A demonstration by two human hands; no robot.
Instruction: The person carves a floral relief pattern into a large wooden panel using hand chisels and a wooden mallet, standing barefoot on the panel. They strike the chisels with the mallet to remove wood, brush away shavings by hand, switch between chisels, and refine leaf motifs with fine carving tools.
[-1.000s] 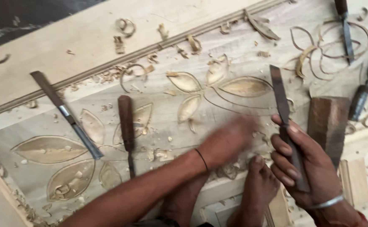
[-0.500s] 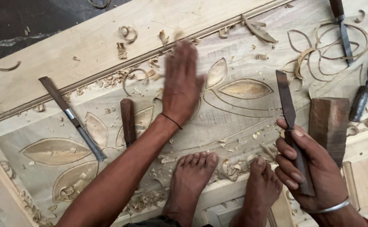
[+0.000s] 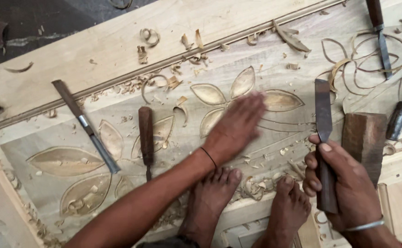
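My left hand (image 3: 236, 126) lies flat and open on a pale wooden panel (image 3: 118, 41) carved with leaf shapes, fingers spread over a leaf cluster (image 3: 212, 96); the hand is blurred with motion. My right hand (image 3: 343, 181) is closed around the dark handle of a wide flat chisel (image 3: 322, 112), blade pointing away from me. A dark wooden block (image 3: 363, 138) stands against that hand. My two bare feet (image 3: 210, 202) rest on the panel's near edge.
Two chisels lie left of my left hand: a long one (image 3: 86, 126) and a brown-handled one (image 3: 146, 138). Further chisels (image 3: 380, 36) lie at the top right among curled shavings (image 3: 343, 64). Wood chips (image 3: 173, 82) litter the groove. Dark floor (image 3: 35, 23) shows top left.
My left hand swept from the near edge up toward the groove, then came back right and down over the leaf cluster. The right hand with its chisel stayed put.
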